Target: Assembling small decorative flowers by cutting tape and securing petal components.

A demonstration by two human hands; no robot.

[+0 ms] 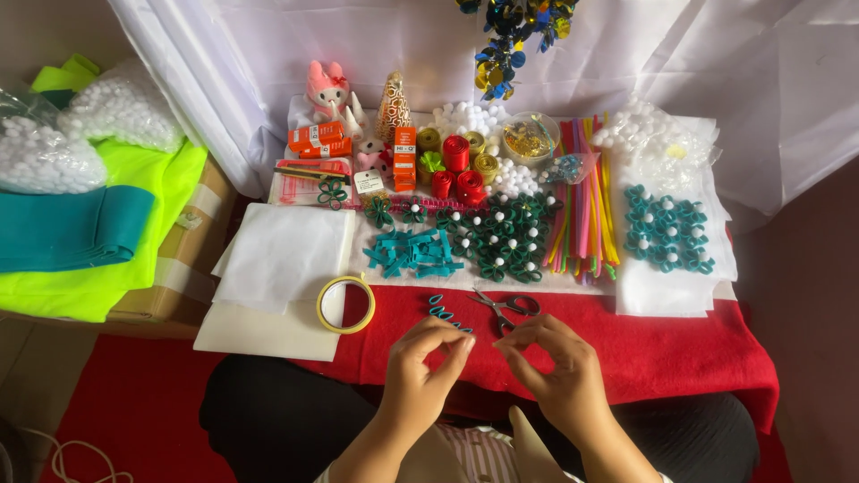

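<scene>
Covering the low desk (680, 349), a red felt cloth gives a soft, non-slip work surface; white sheets (277, 259) lie on top so the small pieces stay visible. Supplies sit in rows at the far edge, within reach: bright pipe cleaners (586, 210) in a bundle, dark green ribbon bows with white beads (501, 237), teal ribbon strips (412, 250). A ring of yellow tape (345, 304) and black scissors (506, 307) lie nearest the work. Both hands hover close together above the near edge. The left hand (420, 371) and right hand (559, 371) each have the grip pressed together, fingertips pinching something too small to identify. Teal loops (445, 314) rest just beyond them.
</scene>
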